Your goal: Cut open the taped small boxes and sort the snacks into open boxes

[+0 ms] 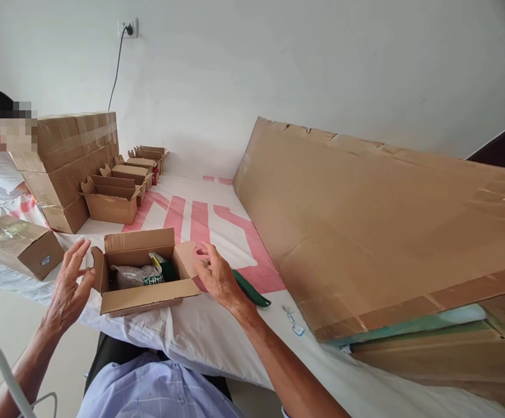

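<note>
A small open cardboard box [141, 299] sits near the front edge of the white and red cloth-covered table [200, 331]. Inside it lie a clear plastic bag [133, 274] and a green and white packet [159, 271]. My left hand [70, 284] hovers at the box's left flap with fingers spread, holding nothing. My right hand [217, 276] rests at the right flap [186, 259], fingers loosely touching it. A green tape dispenser handle [252, 292] lies just behind my right hand.
A big flattened cardboard sheet [378, 232] leans across the right. Sealed cartons [74, 162] are stacked at left, with a row of open small boxes [124, 194] beside them. Another sealed box [17, 244] lies at far left. A person in white sits at the left edge.
</note>
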Tool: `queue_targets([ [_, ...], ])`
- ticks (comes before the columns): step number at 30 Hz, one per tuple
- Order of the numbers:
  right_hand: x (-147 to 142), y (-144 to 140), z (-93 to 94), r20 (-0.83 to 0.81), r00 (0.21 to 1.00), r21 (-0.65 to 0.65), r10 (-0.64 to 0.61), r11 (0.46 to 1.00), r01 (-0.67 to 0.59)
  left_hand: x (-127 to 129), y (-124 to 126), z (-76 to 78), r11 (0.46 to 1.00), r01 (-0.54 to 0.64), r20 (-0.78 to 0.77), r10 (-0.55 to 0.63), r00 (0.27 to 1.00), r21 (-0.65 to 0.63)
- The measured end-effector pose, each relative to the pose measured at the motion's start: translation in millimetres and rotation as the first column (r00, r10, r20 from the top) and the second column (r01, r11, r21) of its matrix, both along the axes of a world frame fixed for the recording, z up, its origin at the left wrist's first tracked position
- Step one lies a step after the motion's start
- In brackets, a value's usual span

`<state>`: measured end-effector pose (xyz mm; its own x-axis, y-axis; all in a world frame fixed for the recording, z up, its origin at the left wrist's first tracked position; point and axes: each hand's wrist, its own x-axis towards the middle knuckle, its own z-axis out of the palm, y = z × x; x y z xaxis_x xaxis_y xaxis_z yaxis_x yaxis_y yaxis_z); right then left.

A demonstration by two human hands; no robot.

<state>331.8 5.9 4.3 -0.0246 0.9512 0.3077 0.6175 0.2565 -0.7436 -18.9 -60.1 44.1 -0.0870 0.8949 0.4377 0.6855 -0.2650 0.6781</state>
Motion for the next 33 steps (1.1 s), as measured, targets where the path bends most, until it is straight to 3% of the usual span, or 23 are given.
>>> queue_targets([
  [3, 0, 1, -9.1, 0.093, 0.995, 0.157, 0.030, 0.987, -0.044, -5, -8, -2.4, 0.989, -0.033, -0.222, 0.065, 0.973, 0.143],
  [6, -2, 0, -11.8, 0.097, 0.984, 0.163, 0.152, 0.972, -0.167, -6, -12, -10.6, 0.999, -0.019, -0.308, 0.029, 0.951, 0.035],
  [11, -8, -6, -17.0, -0.074, 0.972, 0.031, 0.224, 0.975, -0.222, -2, -15, -27.0, 0.977, 0.056, -0.116, -0.081, 0.990, -0.204],
  [18, -7, -22, -20.8, -0.174, 0.966, -0.089, 0.190, 0.974, -0.207, 9, -18, -34.1, 0.925, 0.264, 0.229, -0.204, 0.952, -0.275],
  [22, -3, -21, 2.6, 0.101, 0.981, 0.006, 0.165, 0.986, -0.167, 10, -16, -31.8, 0.926, 0.280, 0.235, -0.222, 0.946, -0.252],
  [26, -23, -17, 38.8, 0.410, 0.899, 0.157, 0.153, 0.959, -0.235, 9, -15, -31.8, 0.933, 0.257, 0.181, -0.215, 0.960, -0.254],
  [29, -50, -15, 59.7, 0.603, 0.765, 0.009, 0.226, 0.957, -0.290, 9, -16, -33.6, 0.940, 0.239, 0.128, -0.213, 0.969, -0.243],
  [33, -77, -9, 68.6, 0.773, 0.557, -0.204, 0.305, 0.950, -0.238, 9, -16, -36.6, 0.951, 0.208, 0.070, -0.197, 0.978, -0.228],
])
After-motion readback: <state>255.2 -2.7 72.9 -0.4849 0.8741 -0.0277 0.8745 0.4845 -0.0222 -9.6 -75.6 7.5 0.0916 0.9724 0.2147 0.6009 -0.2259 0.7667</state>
